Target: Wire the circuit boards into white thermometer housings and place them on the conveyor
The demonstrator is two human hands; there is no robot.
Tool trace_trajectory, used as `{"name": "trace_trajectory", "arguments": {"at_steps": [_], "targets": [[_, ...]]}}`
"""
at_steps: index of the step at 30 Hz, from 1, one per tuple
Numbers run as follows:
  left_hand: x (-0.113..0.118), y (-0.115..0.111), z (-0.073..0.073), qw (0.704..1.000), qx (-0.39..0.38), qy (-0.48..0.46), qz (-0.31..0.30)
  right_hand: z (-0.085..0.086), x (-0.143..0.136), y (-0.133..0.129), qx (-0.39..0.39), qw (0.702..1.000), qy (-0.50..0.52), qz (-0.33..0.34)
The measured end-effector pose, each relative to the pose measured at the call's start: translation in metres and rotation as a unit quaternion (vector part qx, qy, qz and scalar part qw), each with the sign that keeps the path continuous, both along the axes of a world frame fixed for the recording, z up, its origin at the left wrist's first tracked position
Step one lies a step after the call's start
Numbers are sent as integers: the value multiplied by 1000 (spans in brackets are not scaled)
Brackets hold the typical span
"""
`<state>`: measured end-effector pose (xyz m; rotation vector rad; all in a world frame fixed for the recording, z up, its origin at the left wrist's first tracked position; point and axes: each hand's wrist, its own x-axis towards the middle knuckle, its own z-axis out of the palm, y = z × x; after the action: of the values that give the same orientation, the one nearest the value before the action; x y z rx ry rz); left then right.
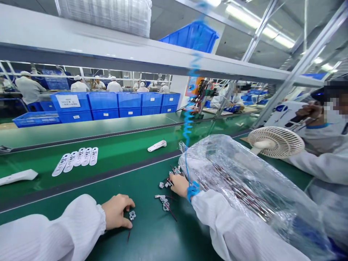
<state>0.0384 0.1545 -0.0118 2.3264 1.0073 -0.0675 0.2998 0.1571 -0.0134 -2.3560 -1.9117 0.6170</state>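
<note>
My left hand [117, 212] is low over the green work surface, thumb and index finger curved around a small clear plastic part [132, 215]. A thin dark red wire [128, 237] trails below the thumb. My right hand [179, 185], with a blue coiled-cord wrist strap [193, 190], has its fingers closed at a cluster of small wired parts [162, 185]; the fingertips are partly hidden among them. Between the hands lie more clear plastic parts [165, 204] with a metal-ended piece and red wires. Beside my right hand is a clear plastic bag [217, 152] of wired metal parts [239, 188].
On the green belt [119, 156] lie several white oval plates [81, 157], a white handle-shaped housing [157, 145] and another white housing [19, 177]. A cream fan [276, 142] stands behind the bag, near a co-worker's sleeve [315, 165]. A shelf [163, 54] crosses overhead. Blue bins [103, 105] stand beyond.
</note>
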Motion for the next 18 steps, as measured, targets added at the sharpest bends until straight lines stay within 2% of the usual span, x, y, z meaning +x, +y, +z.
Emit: {"name": "trace_trajectory", "arguments": {"at_steps": [4,6,8,11,13,14,16,18], "targets": [[9,-12,-4,999,14,-20,33,25,2,-11,-5,986,162,-32],[13,-15,-4,998,14,-30,49,37,-2,-25,-19,961,272,-46],[14,-17,-3,997,5,-47,61,42,-11,-42,-28,920,386,-64],[12,-17,0,991,-30,-88,91,37,-34,-70,-13,843,528,-106],[8,-15,4,982,-79,-124,122,29,-54,-89,1,795,593,-127],[5,-15,7,974,-109,-145,138,25,-65,-97,0,758,637,-138],[-2,-15,14,953,-169,-188,171,19,-83,-109,-15,653,743,-146],[-10,-17,22,929,-213,-227,201,16,-96,-115,-24,557,822,-117]]}}
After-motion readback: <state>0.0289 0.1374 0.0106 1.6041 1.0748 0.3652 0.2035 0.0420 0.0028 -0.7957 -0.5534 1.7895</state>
